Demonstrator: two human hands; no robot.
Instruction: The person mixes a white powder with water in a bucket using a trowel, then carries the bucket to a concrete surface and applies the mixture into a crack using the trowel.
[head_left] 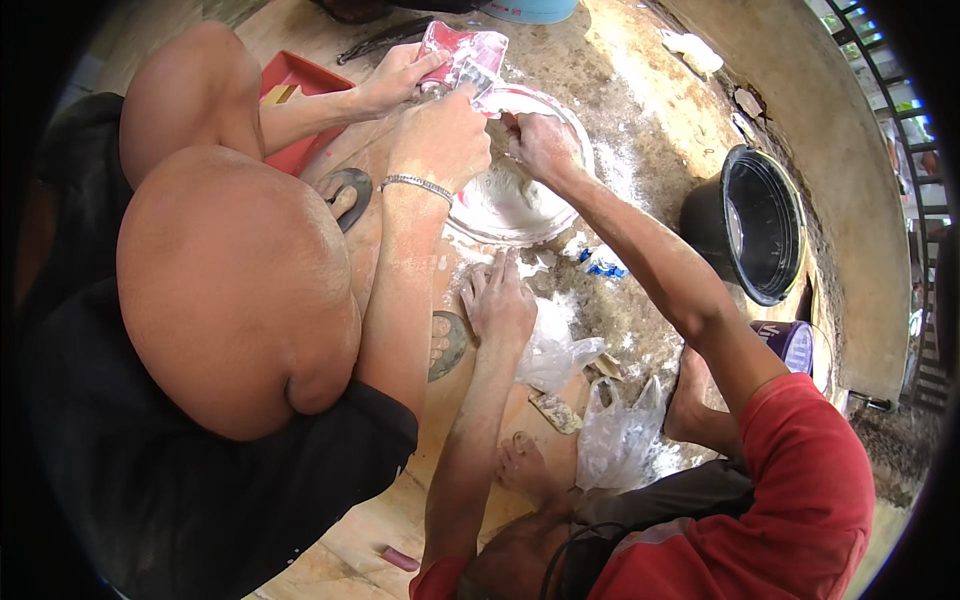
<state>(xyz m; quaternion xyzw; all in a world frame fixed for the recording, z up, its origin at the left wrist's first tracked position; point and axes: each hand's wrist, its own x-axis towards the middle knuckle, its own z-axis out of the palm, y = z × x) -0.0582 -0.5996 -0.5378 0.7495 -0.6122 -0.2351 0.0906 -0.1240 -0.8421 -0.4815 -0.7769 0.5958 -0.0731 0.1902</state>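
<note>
My left hand (500,305) lies with fingers extended by the near rim of a round white, red-rimmed basin (565,215), beside a white-dusted clear bag (555,345). My right hand (545,145) is over the basin's upper part, fingers curled on something I cannot make out. White paste or powder (510,200) is in the basin. Just left of my right hand, a co-worker's hand (450,140) holds a grey flat tool (478,78) against a red, white-smeared object (450,42), which their other hand (395,75) grips.
The co-worker's knee (230,290) fills the left, near a red tray (295,75). At right are a black tub (750,230), a purple bucket (790,345) and a low wall (850,250). Plastic bags (620,440), blue scraps (605,268) and spilled powder lie on the floor.
</note>
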